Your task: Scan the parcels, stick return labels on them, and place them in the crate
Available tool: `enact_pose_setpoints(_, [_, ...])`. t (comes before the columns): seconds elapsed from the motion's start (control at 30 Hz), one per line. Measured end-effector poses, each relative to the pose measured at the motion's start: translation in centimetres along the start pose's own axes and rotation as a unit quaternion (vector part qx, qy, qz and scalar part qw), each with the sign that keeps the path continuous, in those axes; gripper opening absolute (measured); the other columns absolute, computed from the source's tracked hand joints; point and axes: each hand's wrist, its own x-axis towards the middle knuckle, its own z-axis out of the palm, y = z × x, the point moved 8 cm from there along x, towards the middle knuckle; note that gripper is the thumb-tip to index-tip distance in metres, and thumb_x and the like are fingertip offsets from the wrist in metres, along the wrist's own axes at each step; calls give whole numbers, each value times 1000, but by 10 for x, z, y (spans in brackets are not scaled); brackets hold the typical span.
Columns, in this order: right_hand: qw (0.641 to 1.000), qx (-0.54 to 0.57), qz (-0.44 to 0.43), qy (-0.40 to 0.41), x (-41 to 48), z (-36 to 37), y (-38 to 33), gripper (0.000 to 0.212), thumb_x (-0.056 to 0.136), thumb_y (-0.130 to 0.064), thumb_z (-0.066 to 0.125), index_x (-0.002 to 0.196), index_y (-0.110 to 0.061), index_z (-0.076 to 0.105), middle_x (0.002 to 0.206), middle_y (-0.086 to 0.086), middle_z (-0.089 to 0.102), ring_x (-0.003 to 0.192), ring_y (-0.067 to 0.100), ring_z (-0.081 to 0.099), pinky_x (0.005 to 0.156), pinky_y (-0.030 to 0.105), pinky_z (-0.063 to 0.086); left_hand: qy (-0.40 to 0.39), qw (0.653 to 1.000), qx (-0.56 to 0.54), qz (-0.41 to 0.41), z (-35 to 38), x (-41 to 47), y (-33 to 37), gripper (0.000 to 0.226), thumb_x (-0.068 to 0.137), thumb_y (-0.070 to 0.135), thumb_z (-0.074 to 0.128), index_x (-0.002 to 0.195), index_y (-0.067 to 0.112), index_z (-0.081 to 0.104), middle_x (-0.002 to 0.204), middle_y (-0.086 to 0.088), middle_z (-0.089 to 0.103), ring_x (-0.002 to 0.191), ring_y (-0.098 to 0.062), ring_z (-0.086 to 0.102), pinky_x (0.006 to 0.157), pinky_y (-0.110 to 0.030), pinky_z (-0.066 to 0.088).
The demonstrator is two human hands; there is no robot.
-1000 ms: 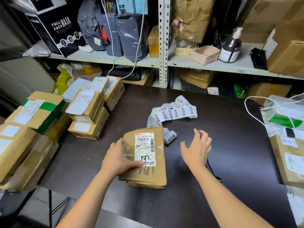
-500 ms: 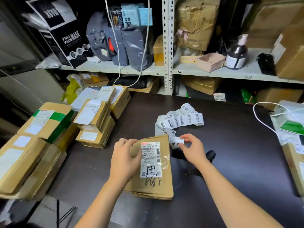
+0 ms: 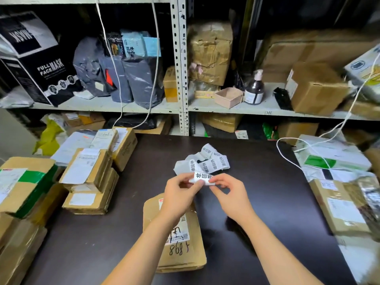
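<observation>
Head view: at centre frame, the left hand (image 3: 181,195) and right hand (image 3: 231,194) each pinch one end of a white return label (image 3: 202,177) printed in bold black Chinese characters, so both grips are closed on it. It is the end of a crumpled label strip (image 3: 207,161) just above. The brown parcel (image 3: 185,249), handwritten "898", lies flat on the dark worktop (image 3: 277,202) at lower centre, under the left wrist. Upper left, a black box (image 3: 45,66) reads "FULL FACE MASK".
</observation>
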Motion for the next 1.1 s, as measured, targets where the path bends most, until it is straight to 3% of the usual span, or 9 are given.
enact_pose_setpoints(0.1, [999,-21,-21,13,-5,-2,-8,36,88,-11,77,90,-46,72,103,-13,69,98,2,66,84,9,43,-15,999,-31,-7,1,3,-2,27,79,27,89,100,15,77,105,0,75,102,-16,70,92,-35,57])
enact_pose_setpoints(0.2, [999,-4,-16,27,-8,0,-10,15,85,-30,80,90,-36,66,99,-15,70,94,7,63,79,17,44,5,999,-6,53,-6,4,5,18,78,14,88,93,12,78,112,-2,66,98,-3,65,82,-16,52])
enact_pose_setpoints(0.27, [998,49,-9,50,-9,1,-11,22,81,-28,83,85,-29,62,95,-10,72,87,11,64,73,23,47,-9,997,-8,73,-7,3,5,16,79,8,86,92,9,77,115,0,59,96,3,63,75,-13,51])
enact_pose_setpoints(0.47, [987,150,33,54,-14,10,-6,29,76,-18,89,86,-27,64,89,2,73,84,17,72,75,23,56,-68,993,-13,91,-8,5,-1,20,89,6,76,104,19,71,115,1,65,101,-21,70,86,-42,56])
enact_pose_setpoints(0.6, [980,175,69,68,-15,13,-1,31,83,-6,82,85,-30,63,92,3,76,91,14,74,77,17,55,-22,977,89,191,-17,-3,11,60,82,20,83,127,47,53,128,21,45,98,-7,65,78,-14,49])
enact_pose_setpoints(0.7, [975,189,93,64,-13,18,0,30,86,-7,80,86,-30,61,93,4,77,88,13,75,74,14,54,-10,925,217,311,-15,-9,25,50,81,25,84,124,40,63,144,13,44,119,-10,54,92,-23,44])
enact_pose_setpoints(0.77, [974,200,96,44,-12,24,-2,28,86,-11,80,89,-31,60,95,6,78,90,16,74,76,16,54,-8,888,285,360,-9,-13,30,33,84,27,82,113,37,70,135,19,57,121,-7,50,87,-30,35])
enact_pose_setpoints(0.9, [974,209,82,-9,-12,33,-9,38,74,-23,87,100,-37,62,101,8,76,96,23,74,84,25,57,-11,897,270,350,-11,-12,32,15,89,29,78,103,35,74,101,25,67,102,3,54,81,-30,31])
enact_pose_setpoints(1.1, [984,168,66,-16,-9,33,-9,36,84,-14,79,104,-37,60,98,7,77,94,24,75,81,21,56,-32,877,306,369,-8,-11,37,2,94,30,73,95,30,74,89,23,66,89,1,52,75,-29,29])
